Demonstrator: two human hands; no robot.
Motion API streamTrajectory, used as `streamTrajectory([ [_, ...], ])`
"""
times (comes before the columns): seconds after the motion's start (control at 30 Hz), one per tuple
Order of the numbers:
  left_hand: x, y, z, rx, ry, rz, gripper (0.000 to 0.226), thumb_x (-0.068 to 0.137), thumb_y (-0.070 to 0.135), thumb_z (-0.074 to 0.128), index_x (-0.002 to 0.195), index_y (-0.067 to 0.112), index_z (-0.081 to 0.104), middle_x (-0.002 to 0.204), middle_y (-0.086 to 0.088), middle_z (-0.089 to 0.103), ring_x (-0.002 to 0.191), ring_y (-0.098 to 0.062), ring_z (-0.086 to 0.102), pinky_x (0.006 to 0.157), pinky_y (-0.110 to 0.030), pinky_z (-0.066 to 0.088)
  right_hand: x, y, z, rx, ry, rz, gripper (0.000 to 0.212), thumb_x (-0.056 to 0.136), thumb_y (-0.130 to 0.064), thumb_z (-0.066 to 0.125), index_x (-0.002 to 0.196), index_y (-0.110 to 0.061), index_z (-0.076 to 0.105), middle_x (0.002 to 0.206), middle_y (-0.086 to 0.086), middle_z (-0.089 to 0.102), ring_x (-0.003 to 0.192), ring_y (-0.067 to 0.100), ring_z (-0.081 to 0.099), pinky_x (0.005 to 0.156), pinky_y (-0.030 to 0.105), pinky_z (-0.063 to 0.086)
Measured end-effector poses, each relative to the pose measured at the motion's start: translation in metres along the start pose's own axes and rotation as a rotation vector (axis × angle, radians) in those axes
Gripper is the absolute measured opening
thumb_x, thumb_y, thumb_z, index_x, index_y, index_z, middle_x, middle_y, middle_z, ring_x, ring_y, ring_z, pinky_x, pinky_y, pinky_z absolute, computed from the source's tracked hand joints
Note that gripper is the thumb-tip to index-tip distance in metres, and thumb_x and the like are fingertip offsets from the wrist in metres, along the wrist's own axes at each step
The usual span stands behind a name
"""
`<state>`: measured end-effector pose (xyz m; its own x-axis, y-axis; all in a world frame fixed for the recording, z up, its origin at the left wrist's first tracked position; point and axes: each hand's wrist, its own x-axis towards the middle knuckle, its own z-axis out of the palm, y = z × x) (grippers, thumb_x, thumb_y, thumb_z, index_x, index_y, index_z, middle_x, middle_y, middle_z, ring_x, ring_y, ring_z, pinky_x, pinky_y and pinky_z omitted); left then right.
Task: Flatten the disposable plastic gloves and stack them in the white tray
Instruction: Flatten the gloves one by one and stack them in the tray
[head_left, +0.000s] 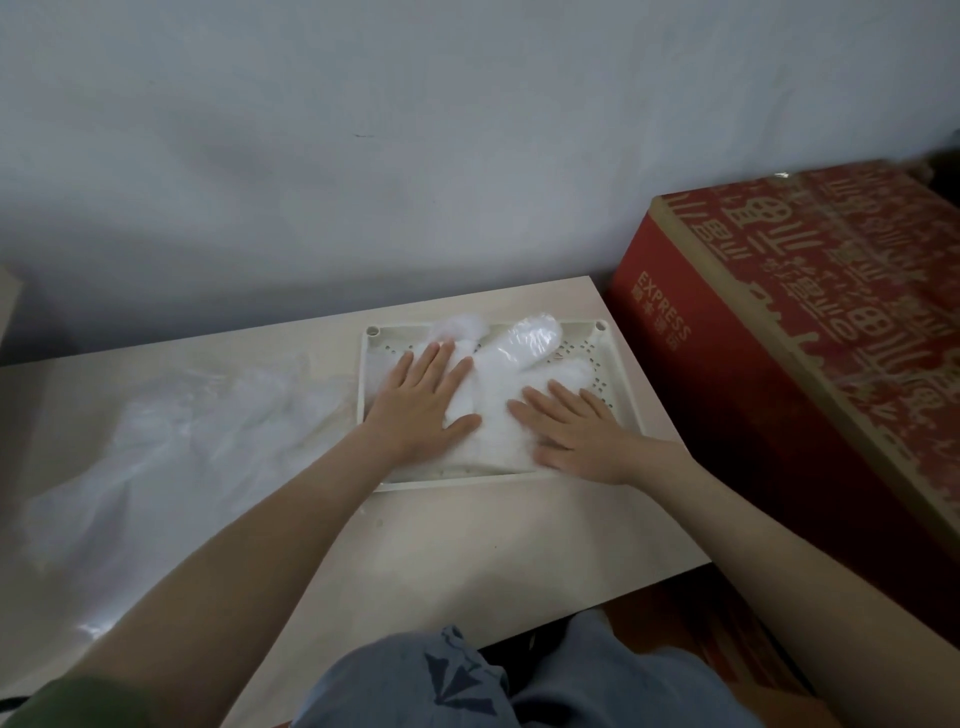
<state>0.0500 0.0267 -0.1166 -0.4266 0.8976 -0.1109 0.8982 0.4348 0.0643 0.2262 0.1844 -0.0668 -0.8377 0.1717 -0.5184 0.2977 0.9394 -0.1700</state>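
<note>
Green sleeve (72, 701) (on the left arm), bare forearms (249, 561), blue-grey trousers (613, 675) with dark print.

Views on my feed: one.

Head camera, wide-angle, worn on the person's head.
- Facing: forward and down across the table (467, 545) toward the wall (415, 130), which fills the upper half.
- Nearness: close, at arm's reach. Both forearms enter from the lower edge, with the left hand (421, 400) and right hand (576, 431) mid-frame.
- Edges: lap (571, 686) at bottom centre, red box (805, 338) along the right.
</note>
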Motion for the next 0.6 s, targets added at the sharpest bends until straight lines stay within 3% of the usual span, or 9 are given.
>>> streamTrajectory([
  [0.33,0.005,-0.003,-0.007,0.003,-0.021,-0.028,0.097,0.071,0.077,0.000,0.151,0.024,-0.015,0.158,-0.006,-0.020,0.145,-0.021,-0.019,0.118,-0.044,-0.009,-0.010,0.018,-0.008,-0.025,0.085,0.207,0.074,0.098,-0.058,0.025,0.154,-0.021,-0.006,0.160,-0.001,-0.019,0.144,0.015,-0.026,0.117,0.043,-0.016],
  [0.5,0.005,0.000,-0.019,0.013,-0.089,-0.042,0.090,0.088,0.071,0.027,0.150,0.024,-0.018,0.157,-0.006,-0.024,0.144,-0.020,-0.024,0.117,-0.045,-0.012,-0.009,0.014,-0.014,-0.053,0.187,0.319,0.067,0.101,-0.051,0.017,0.153,-0.012,0.009,0.161,0.004,-0.013,0.145,0.019,-0.023,0.115,0.044,-0.016],
  [0.6,0.005,0.001,-0.022,0.016,-0.109,-0.041,0.089,0.089,0.071,0.028,0.150,0.025,-0.017,0.156,-0.006,-0.025,0.144,-0.020,-0.024,0.116,-0.045,-0.012,-0.011,0.012,-0.019,-0.065,0.254,0.302,0.044,0.102,-0.028,0.022,0.140,-0.012,0.037,0.161,0.007,0.003,0.148,0.024,-0.007,0.117,0.043,-0.003],
])
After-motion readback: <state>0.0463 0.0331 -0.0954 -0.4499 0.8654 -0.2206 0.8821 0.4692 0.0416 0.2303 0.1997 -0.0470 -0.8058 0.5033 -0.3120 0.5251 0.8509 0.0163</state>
